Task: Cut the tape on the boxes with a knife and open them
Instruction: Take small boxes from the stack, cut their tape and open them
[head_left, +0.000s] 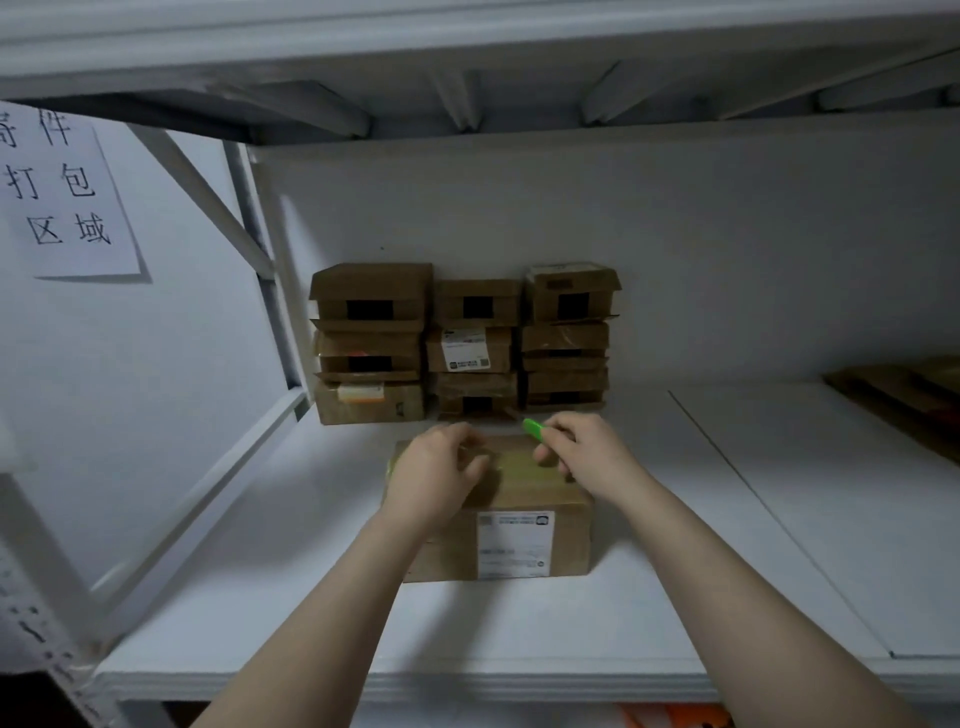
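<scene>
A closed brown cardboard box (524, 499) with a white shipping label on its front lies on the white shelf (519, 634). My left hand (434, 475) rests on the box's top left, fingers spread and pressing down. Over the box's far right edge, my right hand (584, 449) grips a green knife (535, 430), its green end pointing left and up. The blade is hidden from view. Clear tape runs along the middle of the box top between my hands.
Three stacks of small brown boxes (467, 343) stand against the back wall behind the box. A paper sign (62, 192) hangs on the left wall. Flat cardboard (898, 395) lies at the far right. An upper shelf (467, 62) hangs overhead.
</scene>
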